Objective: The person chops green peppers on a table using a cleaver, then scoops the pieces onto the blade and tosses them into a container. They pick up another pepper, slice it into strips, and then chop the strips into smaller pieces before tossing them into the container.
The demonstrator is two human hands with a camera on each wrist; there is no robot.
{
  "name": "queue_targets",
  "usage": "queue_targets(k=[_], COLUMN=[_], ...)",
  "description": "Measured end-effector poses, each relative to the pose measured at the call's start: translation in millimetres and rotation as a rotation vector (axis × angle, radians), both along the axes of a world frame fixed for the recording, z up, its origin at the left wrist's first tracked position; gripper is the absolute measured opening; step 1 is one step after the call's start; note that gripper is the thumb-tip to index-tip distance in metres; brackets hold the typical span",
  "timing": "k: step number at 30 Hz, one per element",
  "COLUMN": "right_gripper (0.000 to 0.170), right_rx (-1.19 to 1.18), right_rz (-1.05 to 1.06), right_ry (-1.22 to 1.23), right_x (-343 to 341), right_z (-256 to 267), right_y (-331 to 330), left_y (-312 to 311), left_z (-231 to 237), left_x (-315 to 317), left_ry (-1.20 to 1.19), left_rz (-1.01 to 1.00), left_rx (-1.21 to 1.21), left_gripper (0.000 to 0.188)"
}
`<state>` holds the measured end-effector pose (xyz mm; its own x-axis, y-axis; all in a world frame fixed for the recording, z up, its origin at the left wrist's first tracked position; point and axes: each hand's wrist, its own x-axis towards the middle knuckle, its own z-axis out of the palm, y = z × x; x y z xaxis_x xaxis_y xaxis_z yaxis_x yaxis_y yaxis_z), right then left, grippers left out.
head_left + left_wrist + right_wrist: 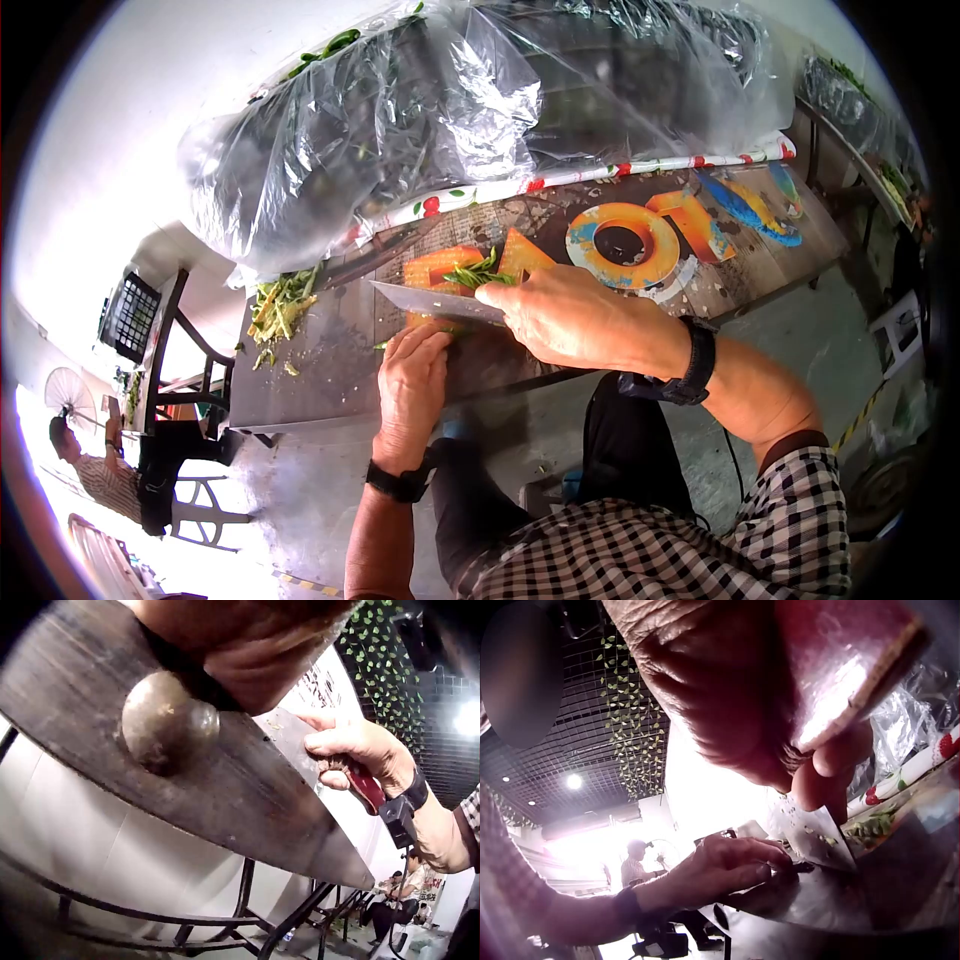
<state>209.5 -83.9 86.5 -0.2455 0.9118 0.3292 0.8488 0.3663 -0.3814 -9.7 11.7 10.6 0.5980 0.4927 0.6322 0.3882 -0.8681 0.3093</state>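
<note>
My right hand grips a knife by its red handle, and the blade points left above the dark table. Just below the blade, my left hand rests at the table with bent fingers holding a green vegetable piece, mostly covered by them. Small bits cling to the blade in the right wrist view. Behind the knife lie cut green pieces. The left hand fills the top of the left wrist view.
A yellow-green cut heap lies at the table's left. Clear plastic covers a large dark mass along the back, beside a cherry-patterned cloth. Another person sits at the far left near a second table. A white stool stands right.
</note>
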Motion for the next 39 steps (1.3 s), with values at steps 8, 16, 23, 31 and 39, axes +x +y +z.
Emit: queue_targets(k=[8, 16, 23, 31, 39], right_gripper=[0.016, 0.015, 0.011, 0.007, 0.014], right_rx=[0.046, 0.019, 0.024, -0.093, 0.011], right_rz=[-0.004, 0.012, 0.021, 0.049, 0.044], right_ry=[0.003, -0.034, -0.061, -0.124, -0.07], right_x=[-1.8, -9.9, -13.2, -19.2, -40.8], right_z=[5.4, 13.3, 11.3, 19.9, -2.4], right_y=[-8.2, -11.0, -6.6, 6.0, 35.3], left_y=[-1.5, -1.0, 0.6, 1.1, 2.4], left_z=[-2.0, -4.9, -6.4, -6.7, -11.4], left_x=[0.8, 1.2, -0.8, -0.9, 0.5], left_ry=[-0.003, -0.013, -0.001, -0.007, -0.055], left_rz=[0.018, 0.018, 0.012, 0.008, 0.035], left_rx=[-0.031, -0.02, 0.02, -0.012, 0.006], left_gripper=[0.021, 0.021, 0.022, 0.021, 0.017])
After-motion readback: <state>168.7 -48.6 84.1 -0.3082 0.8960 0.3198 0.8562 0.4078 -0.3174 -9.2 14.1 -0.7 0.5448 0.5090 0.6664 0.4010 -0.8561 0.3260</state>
